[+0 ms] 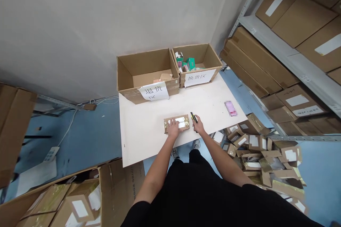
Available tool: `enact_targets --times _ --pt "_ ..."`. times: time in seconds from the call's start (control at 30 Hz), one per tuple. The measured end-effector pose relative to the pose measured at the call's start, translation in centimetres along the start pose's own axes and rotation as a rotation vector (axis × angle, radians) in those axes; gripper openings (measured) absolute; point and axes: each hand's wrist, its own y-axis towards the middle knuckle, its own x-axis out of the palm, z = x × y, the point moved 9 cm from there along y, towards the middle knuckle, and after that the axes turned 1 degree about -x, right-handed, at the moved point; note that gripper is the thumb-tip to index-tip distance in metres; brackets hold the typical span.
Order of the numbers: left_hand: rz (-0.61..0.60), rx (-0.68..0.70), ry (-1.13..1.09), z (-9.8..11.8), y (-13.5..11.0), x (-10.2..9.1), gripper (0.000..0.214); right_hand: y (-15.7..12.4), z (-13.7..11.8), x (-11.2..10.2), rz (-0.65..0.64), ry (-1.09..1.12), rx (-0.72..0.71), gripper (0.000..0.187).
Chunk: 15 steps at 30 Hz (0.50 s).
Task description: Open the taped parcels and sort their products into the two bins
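Cardboard parcel (184, 128) looks closed: I judge the work on it barely started, with no cut that I can make out and the tape (165, 126) at both ends seemingly whole. It lies on the bench (144, 131), on my side of the returns-labelled carton (130, 96), off that carton's right front corner. My left hand (173, 127) rests spread over it; my right hand (198, 126), farther right of the carton, is wrapped round a black-and-yellow utility knife (194, 117), apart from the parcel. Brown and oblong, it carries white labels (181, 125) between shiny yellowish ends.
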Motion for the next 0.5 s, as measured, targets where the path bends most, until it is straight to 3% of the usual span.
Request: enact_targets --times 0.2,0.33,0.5 --pt "0.037 0.002 0.006 0.0 -0.2 -0.1 0.061 -3.5 -0.1 -1.5 -0.119 -0.088 -0.098 0.054" --pt "0.056 0.022 0.017 0.1 -0.4 -0.3 0.056 -3.2 -1.0 -1.0 -0.162 -0.139 -0.088 0.05" --pt "0.067 0.027 0.027 0.1 -0.3 -0.5 0.055 -2.7 -2.6 -0.9 -0.138 -0.369 -0.152 0.044"
